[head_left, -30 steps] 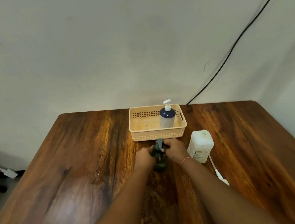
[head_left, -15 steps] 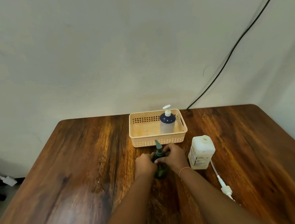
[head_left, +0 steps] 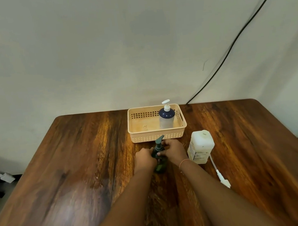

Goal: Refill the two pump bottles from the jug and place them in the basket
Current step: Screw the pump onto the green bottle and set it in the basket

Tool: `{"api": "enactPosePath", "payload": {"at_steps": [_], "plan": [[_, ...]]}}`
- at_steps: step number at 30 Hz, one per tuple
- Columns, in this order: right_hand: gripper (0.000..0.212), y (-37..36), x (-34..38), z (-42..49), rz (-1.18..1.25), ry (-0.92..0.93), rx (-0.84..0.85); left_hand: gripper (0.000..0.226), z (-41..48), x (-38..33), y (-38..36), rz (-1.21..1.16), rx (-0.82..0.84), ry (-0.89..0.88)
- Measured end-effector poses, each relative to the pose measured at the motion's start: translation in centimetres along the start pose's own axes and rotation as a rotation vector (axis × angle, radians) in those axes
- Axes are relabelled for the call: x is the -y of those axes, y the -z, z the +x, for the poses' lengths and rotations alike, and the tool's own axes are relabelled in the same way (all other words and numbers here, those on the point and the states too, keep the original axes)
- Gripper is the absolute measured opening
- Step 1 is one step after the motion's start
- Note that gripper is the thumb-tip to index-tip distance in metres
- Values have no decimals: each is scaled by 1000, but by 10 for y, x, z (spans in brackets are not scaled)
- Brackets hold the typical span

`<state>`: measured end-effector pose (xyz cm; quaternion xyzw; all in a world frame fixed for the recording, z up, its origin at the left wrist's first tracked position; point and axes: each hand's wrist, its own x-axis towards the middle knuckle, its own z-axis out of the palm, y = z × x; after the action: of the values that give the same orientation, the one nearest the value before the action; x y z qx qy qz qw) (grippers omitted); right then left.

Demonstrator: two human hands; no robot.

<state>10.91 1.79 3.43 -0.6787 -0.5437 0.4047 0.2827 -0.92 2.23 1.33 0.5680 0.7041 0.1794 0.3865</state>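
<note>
Gripping the green pump bottle (head_left: 161, 163) at frame centre, left hand (head_left: 144, 157) steadied it; right hand (head_left: 173, 150) pinched its collar, which likely needed straight, firm twisting.

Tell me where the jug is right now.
In the head view, the jug stands upright on the table, just right of the right hand and in front of the basket's right corner.

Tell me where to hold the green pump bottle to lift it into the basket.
Grip the green pump bottle around its body below the pump collar, from the right side with the right hand. It stands upright, and the spout points toward the basket, so probably avoid lifting by the pump head.
</note>
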Motion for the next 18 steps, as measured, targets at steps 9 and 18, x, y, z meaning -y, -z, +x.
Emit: {"api": "enactPosePath", "payload": {"at_steps": [9,18], "plan": [[39,-3,-7,-4,23,11,-50,31,-1,1,0,-38,14,22],[57,-4,-16,-11,106,-135,-26,37,-5,10,-3,-182,21,54]]}}
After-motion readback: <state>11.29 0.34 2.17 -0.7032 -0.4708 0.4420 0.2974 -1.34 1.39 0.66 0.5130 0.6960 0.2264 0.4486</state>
